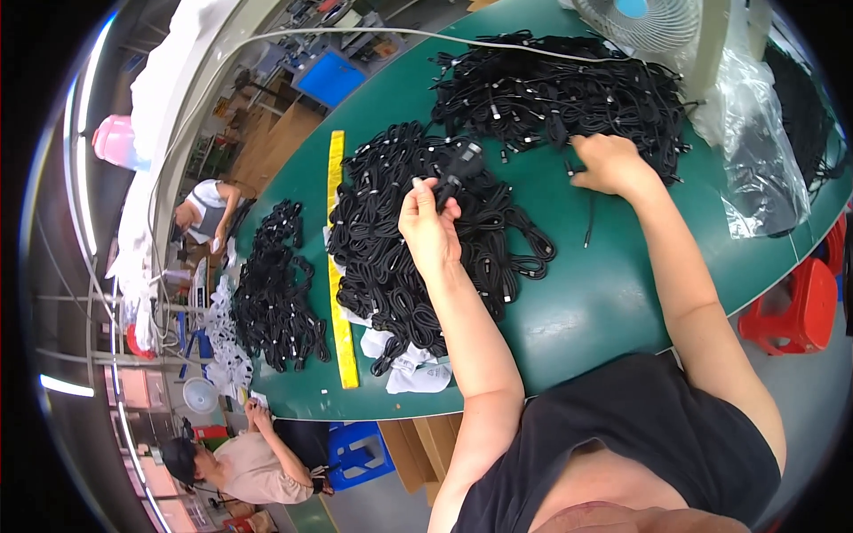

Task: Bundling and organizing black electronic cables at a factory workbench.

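From where I stand, the green table [577, 311] takes up most of the room's middle, curving from the upper right of the frame to the lower left. Black cables cover much of it: the biggest heap [382, 222] sits at the centre, mostly coiled; a looser pile [551, 89] spreads across the upper right; a smaller mound [275, 293] lies toward the left. A clear bag [746, 151] hangs by the right edge, with a red stool [804, 306] below it and a fan [653, 22] at the top. A yellow strip [336, 266] runs between the centre and left cables. The left hand [431, 222], over the centre heap, has its fingers curled about a black bundle [462, 162] (rather blurred, that one). The right hand [609, 164] touches the pile's lower edge, a dark plug [570, 167] beside its fingertips; I cannot tell whether it is gripped. Below that hand lies a short cable end [591, 222].
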`<move>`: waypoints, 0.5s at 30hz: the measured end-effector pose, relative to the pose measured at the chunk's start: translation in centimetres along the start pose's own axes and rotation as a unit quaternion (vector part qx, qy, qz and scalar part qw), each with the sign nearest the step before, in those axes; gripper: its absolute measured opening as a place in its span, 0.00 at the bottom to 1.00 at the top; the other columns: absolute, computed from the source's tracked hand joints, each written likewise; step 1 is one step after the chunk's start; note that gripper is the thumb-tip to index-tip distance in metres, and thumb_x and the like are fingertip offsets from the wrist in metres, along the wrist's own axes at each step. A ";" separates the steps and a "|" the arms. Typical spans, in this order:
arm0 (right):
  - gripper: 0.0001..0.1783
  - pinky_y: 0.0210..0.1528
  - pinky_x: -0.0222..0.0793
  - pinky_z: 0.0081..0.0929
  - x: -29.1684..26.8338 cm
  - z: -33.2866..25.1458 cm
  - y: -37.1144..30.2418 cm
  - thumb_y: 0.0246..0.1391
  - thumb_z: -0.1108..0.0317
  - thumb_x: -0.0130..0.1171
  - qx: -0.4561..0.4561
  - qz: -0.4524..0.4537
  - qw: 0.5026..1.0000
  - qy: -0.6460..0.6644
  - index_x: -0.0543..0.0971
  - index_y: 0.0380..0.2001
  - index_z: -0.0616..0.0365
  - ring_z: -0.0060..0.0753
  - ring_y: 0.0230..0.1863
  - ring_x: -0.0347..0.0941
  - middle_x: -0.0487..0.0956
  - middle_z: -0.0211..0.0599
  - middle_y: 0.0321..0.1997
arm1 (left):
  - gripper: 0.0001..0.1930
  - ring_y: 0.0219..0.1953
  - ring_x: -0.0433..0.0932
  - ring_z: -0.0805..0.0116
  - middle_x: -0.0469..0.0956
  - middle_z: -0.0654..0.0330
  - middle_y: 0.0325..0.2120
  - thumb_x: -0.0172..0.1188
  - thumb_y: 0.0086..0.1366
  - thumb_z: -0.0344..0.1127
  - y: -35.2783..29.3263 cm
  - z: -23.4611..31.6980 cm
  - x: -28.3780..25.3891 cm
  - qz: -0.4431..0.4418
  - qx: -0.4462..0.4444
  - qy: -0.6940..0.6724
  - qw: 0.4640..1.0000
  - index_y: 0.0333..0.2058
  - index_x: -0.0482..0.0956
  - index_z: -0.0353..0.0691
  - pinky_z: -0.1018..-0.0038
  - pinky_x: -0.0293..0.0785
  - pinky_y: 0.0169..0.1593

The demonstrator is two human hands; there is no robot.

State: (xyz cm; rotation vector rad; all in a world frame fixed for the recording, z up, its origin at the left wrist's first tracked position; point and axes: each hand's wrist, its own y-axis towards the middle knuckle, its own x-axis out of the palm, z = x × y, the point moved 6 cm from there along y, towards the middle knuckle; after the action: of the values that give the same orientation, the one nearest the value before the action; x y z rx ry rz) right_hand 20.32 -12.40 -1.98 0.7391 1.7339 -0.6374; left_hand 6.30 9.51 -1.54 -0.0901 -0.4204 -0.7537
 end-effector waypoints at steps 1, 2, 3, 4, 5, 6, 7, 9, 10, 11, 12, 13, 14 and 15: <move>0.27 0.42 0.71 0.34 0.8 1.0 0.2 0.36 0.52 0.66 0.048 -0.057 0.996 -0.053 0.77 0.37 0.59 0.41 0.43 0.74 0.77 0.45 0.40 | 0.16 0.20 0.71 0.72 0.71 0.59 0.22 0.51 0.63 0.40 0.6 -0.3 -0.9 0.022 0.010 -0.066 0.998 0.34 0.70 0.29 0.81 0.72 0.23; 0.24 0.42 0.71 0.33 2.1 1.8 0.8 0.35 0.55 0.66 0.063 -0.091 0.992 -0.059 0.78 0.36 0.59 0.40 0.43 0.74 0.77 0.43 0.40 | 0.18 0.28 0.75 0.66 0.72 0.54 0.28 0.51 0.63 0.41 1.1 -0.5 -1.8 0.049 0.032 -0.155 0.986 0.35 0.69 0.26 0.76 0.76 0.33; 0.22 0.42 0.72 0.32 2.9 2.1 1.1 0.35 0.57 0.67 0.079 -0.126 0.987 -0.066 0.79 0.34 0.59 0.40 0.43 0.74 0.77 0.41 0.40 | 0.20 0.35 0.76 0.58 0.71 0.47 0.34 0.52 0.62 0.40 1.2 -0.3 -2.0 0.047 0.049 -0.217 0.974 0.39 0.65 0.23 0.70 0.77 0.41; 0.22 0.42 0.71 0.33 3.4 2.2 1.3 0.35 0.60 0.67 0.083 -0.143 0.984 -0.064 0.78 0.35 0.59 0.41 0.43 0.74 0.77 0.40 0.41 | 0.21 0.37 0.76 0.54 0.69 0.43 0.36 0.53 0.62 0.37 1.3 -0.5 -2.6 0.102 0.041 -0.227 0.968 0.43 0.60 0.22 0.67 0.76 0.43; 0.22 0.42 0.71 0.33 3.7 2.1 1.6 0.35 0.60 0.67 0.079 -0.142 0.985 -0.064 0.78 0.35 0.59 0.41 0.43 0.74 0.77 0.40 0.41 | 0.24 0.39 0.75 0.50 0.67 0.39 0.38 0.53 0.61 0.35 1.3 -0.9 -3.2 0.157 0.031 -0.236 0.958 0.46 0.54 0.21 0.63 0.76 0.44; 0.22 0.42 0.71 0.33 3.8 1.8 1.7 0.34 0.59 0.67 0.071 -0.149 0.984 -0.067 0.78 0.35 0.59 0.41 0.43 0.74 0.77 0.40 0.41 | 0.26 0.39 0.75 0.47 0.66 0.36 0.38 0.53 0.61 0.32 1.2 -0.9 -3.1 0.142 0.037 -0.240 0.959 0.48 0.49 0.23 0.61 0.76 0.44; 0.23 0.42 0.71 0.33 3.9 1.6 1.8 0.34 0.59 0.67 0.064 -0.157 0.983 -0.069 0.78 0.35 0.59 0.41 0.43 0.74 0.77 0.41 0.41 | 0.29 0.39 0.74 0.45 0.65 0.34 0.38 0.53 0.61 0.30 1.0 -1.0 -3.0 0.127 0.042 -0.245 0.960 0.50 0.43 0.24 0.59 0.76 0.44; 0.23 0.42 0.71 0.35 3.6 1.2 1.6 0.35 0.59 0.67 0.045 -0.142 0.988 -0.049 0.77 0.36 0.59 0.43 0.44 0.73 0.77 0.42 0.41 | 0.29 0.38 0.75 0.48 0.69 0.40 0.36 0.52 0.58 0.23 0.1 -1.7 -1.3 0.134 0.029 -0.245 0.960 0.52 0.44 0.32 0.58 0.77 0.40; 0.23 0.39 0.71 0.33 2.3 0.5 1.5 0.36 0.60 0.66 -0.005 -0.056 0.998 0.021 0.76 0.36 0.60 0.41 0.40 0.74 0.77 0.42 0.38 | 0.26 0.39 0.75 0.52 0.71 0.43 0.37 0.52 0.58 0.25 -0.8 -1.3 0.9 0.070 0.004 -0.190 0.979 0.52 0.50 0.32 0.61 0.77 0.40; 0.22 0.35 0.71 0.32 1.1 -0.4 1.2 0.37 0.60 0.66 -0.060 0.030 0.994 0.091 0.75 0.36 0.61 0.39 0.35 0.75 0.77 0.42 0.36 | 0.23 0.39 0.75 0.56 0.72 0.47 0.38 0.53 0.58 0.27 -1.7 -1.1 2.5 0.009 -0.019 -0.134 0.991 0.51 0.56 0.32 0.64 0.76 0.39; 0.22 0.35 0.71 0.32 0.2 -1.1 0.7 0.37 0.60 0.66 -0.066 0.029 0.993 0.088 0.75 0.36 0.61 0.39 0.35 0.75 0.77 0.42 0.36 | 0.20 0.41 0.75 0.57 0.72 0.47 0.40 0.53 0.59 0.29 -2.1 -1.5 3.8 -0.048 -0.049 -0.071 0.995 0.50 0.60 0.32 0.64 0.75 0.41; 0.21 0.31 0.68 0.29 -1.3 -2.2 0.1 0.39 0.61 0.65 -0.099 0.033 0.972 0.212 0.75 0.37 0.61 0.33 0.29 0.72 0.77 0.40 0.33 | 0.19 0.43 0.74 0.58 0.73 0.48 0.41 0.52 0.60 0.32 -2.6 -2.2 5.0 -0.105 -0.081 -0.007 0.991 0.48 0.64 0.32 0.65 0.73 0.42; 0.21 0.27 0.66 0.25 -2.6 -3.3 -0.5 0.41 0.63 0.64 -0.130 0.036 0.934 0.332 0.74 0.38 0.61 0.28 0.23 0.70 0.76 0.38 0.30 | 0.17 0.41 0.74 0.61 0.73 0.51 0.42 0.53 0.61 0.36 -3.2 -2.8 5.8 -0.102 -0.077 0.041 0.991 0.45 0.69 0.32 0.66 0.72 0.43; 0.21 0.27 0.66 0.25 -3.1 -4.1 -1.1 0.41 0.63 0.64 -0.132 0.034 0.934 0.330 0.74 0.38 0.61 0.28 0.23 0.70 0.76 0.38 0.30 | 0.16 0.40 0.74 0.64 0.74 0.53 0.39 0.51 0.63 0.38 -3.6 -3.3 6.6 -0.125 -0.075 0.058 0.988 0.45 0.69 0.32 0.67 0.72 0.41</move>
State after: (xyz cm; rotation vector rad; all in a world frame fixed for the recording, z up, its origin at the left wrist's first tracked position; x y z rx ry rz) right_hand 17.54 -10.66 2.17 0.8747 2.3347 -0.0871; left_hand 9.25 1.89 -2.13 -0.1363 -0.2658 -1.0322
